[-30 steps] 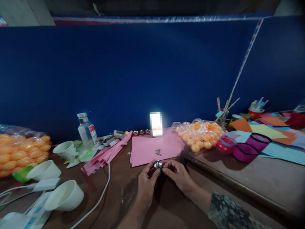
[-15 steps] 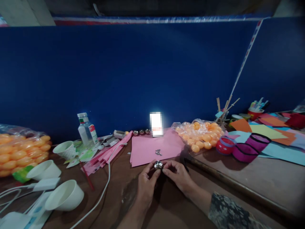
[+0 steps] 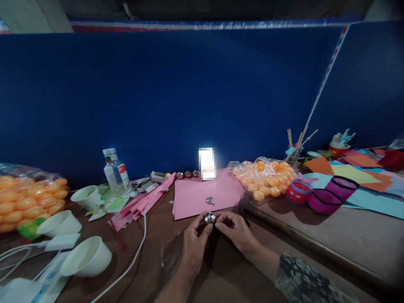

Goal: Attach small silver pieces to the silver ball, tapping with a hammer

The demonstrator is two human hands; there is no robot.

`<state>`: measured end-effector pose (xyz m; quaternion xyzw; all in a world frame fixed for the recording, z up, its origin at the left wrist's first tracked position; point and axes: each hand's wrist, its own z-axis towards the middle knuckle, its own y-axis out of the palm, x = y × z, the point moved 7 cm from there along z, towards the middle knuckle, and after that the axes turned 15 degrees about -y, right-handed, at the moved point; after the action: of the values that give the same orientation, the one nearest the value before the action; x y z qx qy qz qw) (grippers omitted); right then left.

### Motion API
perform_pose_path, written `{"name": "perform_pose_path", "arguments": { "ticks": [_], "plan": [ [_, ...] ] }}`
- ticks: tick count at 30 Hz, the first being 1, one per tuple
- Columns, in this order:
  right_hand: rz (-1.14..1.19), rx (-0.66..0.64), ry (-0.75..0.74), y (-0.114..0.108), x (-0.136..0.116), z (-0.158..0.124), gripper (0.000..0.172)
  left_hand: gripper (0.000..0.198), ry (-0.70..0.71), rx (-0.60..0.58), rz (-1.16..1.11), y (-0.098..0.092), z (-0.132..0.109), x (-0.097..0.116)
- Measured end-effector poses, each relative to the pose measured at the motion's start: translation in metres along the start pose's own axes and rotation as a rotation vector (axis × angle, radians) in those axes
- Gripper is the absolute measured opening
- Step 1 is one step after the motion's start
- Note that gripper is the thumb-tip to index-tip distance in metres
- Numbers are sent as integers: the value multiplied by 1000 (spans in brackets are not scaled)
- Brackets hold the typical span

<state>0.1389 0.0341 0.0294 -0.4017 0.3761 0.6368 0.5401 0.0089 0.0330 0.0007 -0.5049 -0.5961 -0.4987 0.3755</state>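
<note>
Between my two hands is a shiny silver metal ball (image 3: pixel 210 218), held just above the brown table. My left hand (image 3: pixel 194 244) is closed around its left side, thumb in front and fingers behind. My right hand (image 3: pixel 238 233) is pinched at the ball's right side; anything small between those fingertips is too tiny to make out. Just beyond the ball, a small cluster of silver metal beads (image 3: pixel 210 201) lies on a stack of pink paper (image 3: pixel 189 204). Several similar metal balls (image 3: pixel 188 173) line up at the paper's back edge.
A bag of orange balls (image 3: pixel 268 179) sits right of the paper, beside purple fabric cups (image 3: pixel 325 201). A long brown wooden bar (image 3: pixel 303 235) runs along the right. On the left are white cups (image 3: pixel 86 259), a white cable (image 3: pixel 143 240), a bottle (image 3: pixel 115 172) and pink strips (image 3: pixel 135 208).
The view has shifted very slightly. Both hands keep the same grip and place around the metal ball.
</note>
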Motion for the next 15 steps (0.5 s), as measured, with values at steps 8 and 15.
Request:
{"name": "perform_pose_path", "arguments": {
  "ticks": [8,15],
  "plan": [
    [-37,-6,-5,-1,1,0,17,49,10,1,42,0,-1,2],
    [-14,34,-4,-1,5,2,19,49,-9,-5,33,1,0,-2]
  ]
}}
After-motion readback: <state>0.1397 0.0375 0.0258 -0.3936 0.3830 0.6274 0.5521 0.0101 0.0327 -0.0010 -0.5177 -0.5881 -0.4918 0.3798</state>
